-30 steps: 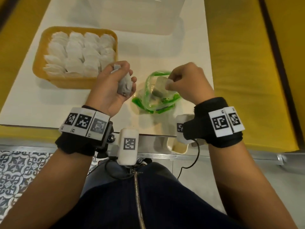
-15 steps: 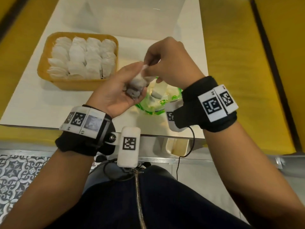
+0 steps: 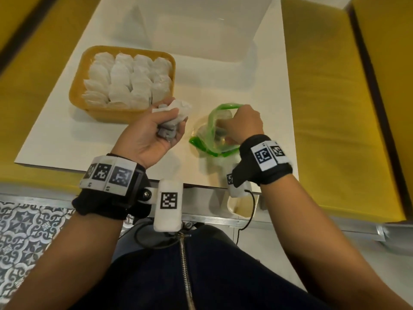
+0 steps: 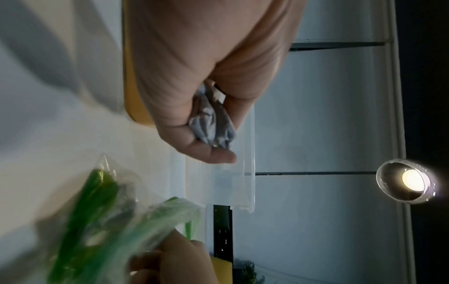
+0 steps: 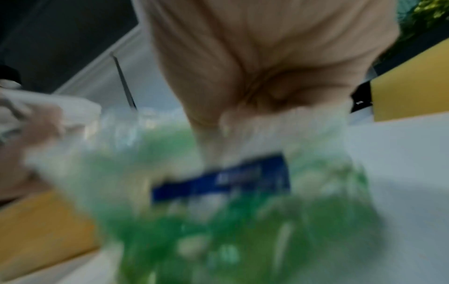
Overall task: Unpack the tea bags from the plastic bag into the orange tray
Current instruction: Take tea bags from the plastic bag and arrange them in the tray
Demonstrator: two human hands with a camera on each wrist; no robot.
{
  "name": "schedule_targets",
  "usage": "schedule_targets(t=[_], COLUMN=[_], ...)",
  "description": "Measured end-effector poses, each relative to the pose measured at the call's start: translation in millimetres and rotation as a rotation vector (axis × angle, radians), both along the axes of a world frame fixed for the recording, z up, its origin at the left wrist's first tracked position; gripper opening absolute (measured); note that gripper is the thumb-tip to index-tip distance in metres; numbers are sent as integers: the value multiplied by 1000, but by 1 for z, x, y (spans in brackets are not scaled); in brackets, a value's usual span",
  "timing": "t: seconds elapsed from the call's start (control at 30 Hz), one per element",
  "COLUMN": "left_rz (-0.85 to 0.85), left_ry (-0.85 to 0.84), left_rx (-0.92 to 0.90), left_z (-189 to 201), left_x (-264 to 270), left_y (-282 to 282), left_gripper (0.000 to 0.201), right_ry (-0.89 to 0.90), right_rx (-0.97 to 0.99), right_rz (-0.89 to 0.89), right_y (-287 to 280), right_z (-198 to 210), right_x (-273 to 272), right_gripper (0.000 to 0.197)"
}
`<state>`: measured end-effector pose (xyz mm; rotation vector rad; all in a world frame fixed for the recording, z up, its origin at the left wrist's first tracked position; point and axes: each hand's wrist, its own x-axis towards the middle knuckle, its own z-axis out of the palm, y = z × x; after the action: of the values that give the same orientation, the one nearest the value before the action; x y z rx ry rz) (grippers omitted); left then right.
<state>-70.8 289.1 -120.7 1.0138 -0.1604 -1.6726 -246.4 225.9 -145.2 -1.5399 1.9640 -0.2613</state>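
A person's left hand (image 3: pixel 154 130) clutches a bunch of white paper tea bags (image 3: pixel 173 118) just right of the rounded orange plastic tray (image 3: pixel 77 86), at centre frame, while the right hand (image 3: pixel 242 123) reaches into the clear green-edged plastic bag (image 3: pixel 211 130) on the white table (image 3: pixel 223 86). Whether its fingers have closed on anything inside cannot be told; the right wrist view is blurred. The tray, upper left, already holds packed rows of tea bags, leaving little room. The handful would best go down gently along the near right edge, not crushed. A clear plastic tub (image 3: pixel 201 23) stands beyond; open table lies between tray and bag.
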Motion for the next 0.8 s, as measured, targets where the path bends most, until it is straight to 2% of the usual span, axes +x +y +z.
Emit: schedule_targets(t=[0.17, 0.27, 0.33, 0.37, 0.43, 0.53, 0.6, 0.67, 0.73, 0.8], left_rz=[-30, -46, -61, -73, -118, -221, -341, -446, -415, -351], left_ry=[-19, -26, -49, -62, -72, -75, -78, -82, -100, -105], left_rx=[25, 30, 27, 23, 8, -41, -122, -208, -220, -197], left_z=[-3, -2, 0, 2, 8, 16, 22, 25, 24, 20], left_x=[10, 16, 18, 18, 16, 15, 17, 18, 19, 22], left_y=[-3, -5, -9, -12, -15, -20, -21, -22, -23, -25], left_gripper=[22, 22, 21, 22, 22, 21, 24, 26, 22, 26], right_ry=[17, 7, -6, -21, -98, -351, -448, -465, -494, -566], right_rx=[-31, -75, -150, -205, -287, -265, -213, -175, -156, -137], right_rz=[-2, 13, 8, 6, 9, 42, 103, 146, 124, 55], right_y=[-2, 7, 13, 17, 22, 26, 27, 26, 24, 24], right_z=[-5, 16, 37, 48, 69, 90, 95, 93, 90, 88], right_x=[10, -5, -16, -19, -17, 5, 24, 40, 47, 41], right_gripper=[8, 17, 12, 15, 25, 31, 28, 20, 16, 15])
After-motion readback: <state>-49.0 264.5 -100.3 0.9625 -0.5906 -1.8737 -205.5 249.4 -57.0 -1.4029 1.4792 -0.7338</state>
